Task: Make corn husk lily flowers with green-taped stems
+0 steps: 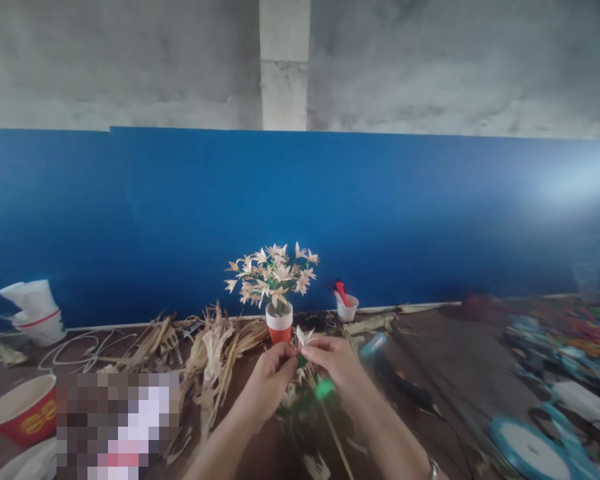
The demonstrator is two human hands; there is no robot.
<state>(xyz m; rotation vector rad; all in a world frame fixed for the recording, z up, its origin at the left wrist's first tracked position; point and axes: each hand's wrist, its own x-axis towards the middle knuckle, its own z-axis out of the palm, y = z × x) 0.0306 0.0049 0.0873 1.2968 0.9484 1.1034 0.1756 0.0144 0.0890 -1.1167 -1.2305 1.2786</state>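
A white flower (305, 335) is pinched between thumb and fingers of the right hand (339, 365). By the left hand (273, 375), thumb and fingertips are pressed together just beside it — what is gripped there cannot be told. Both hands are stretched forward, angled inward, before the orange-and-white cup (279, 331).

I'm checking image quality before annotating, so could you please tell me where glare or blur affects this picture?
Head view: glare whitens the right end of the blue partition; head view: the ribbon spool looks smeared, the green patch beside the right hand is too blurred to identify, and pixelation hides a lower-left area.
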